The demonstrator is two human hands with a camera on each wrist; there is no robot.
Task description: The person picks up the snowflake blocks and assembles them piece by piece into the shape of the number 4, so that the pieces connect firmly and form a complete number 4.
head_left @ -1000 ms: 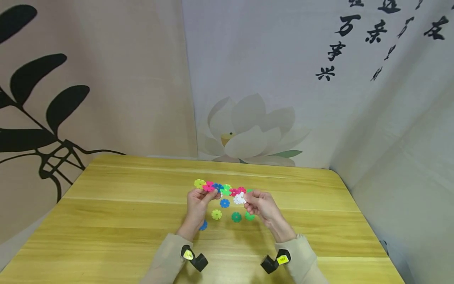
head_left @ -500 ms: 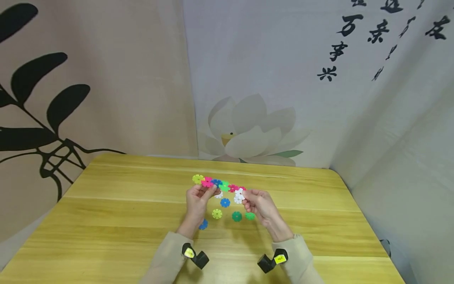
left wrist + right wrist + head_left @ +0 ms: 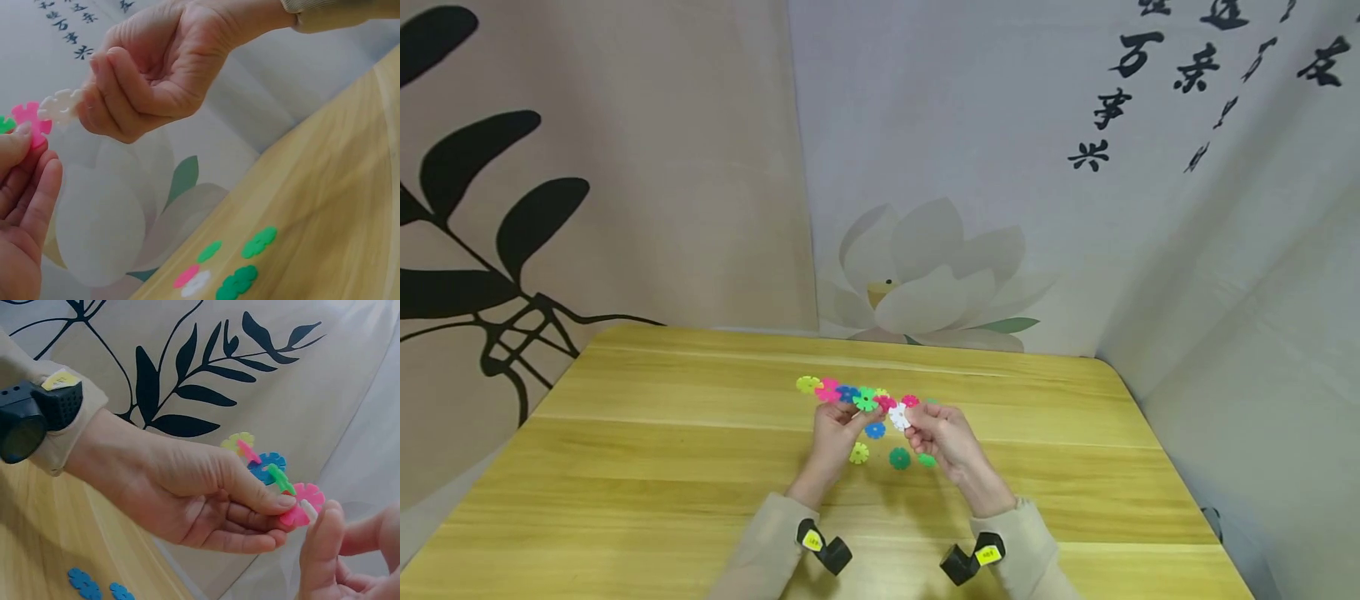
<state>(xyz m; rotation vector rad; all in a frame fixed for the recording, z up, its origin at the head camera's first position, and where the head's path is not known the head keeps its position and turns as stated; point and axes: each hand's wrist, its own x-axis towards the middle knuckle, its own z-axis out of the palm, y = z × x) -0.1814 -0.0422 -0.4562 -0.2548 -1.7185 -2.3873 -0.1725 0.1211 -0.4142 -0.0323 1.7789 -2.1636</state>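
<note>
Above the table, my left hand point(image 3: 832, 437) pinches a chain of flower-shaped plastic discs by its end pink disc point(image 3: 31, 122). From there run a green disc point(image 3: 865, 399), a blue disc point(image 3: 267, 467), another pink disc point(image 3: 828, 390) and a yellow disc point(image 3: 808, 384) at the far left. Between thumb and fingers, my right hand point(image 3: 949, 437) pinches a white disc point(image 3: 60, 105). Its edge meets the end pink disc's rim in the left wrist view. In the right wrist view the right fingertips mostly cover this white piece.
Loose discs lie on the wooden table point(image 3: 662, 467) below the hands: a blue disc point(image 3: 875, 430), a yellow disc point(image 3: 859, 453), a dark green disc point(image 3: 899, 458) and several others. A printed curtain point(image 3: 940, 167) hangs behind the table's back edge.
My left hand has shifted right along the chain, from around the blue disc to the end pink one. The chain has slid slightly left, and the white disc now meets its end.
</note>
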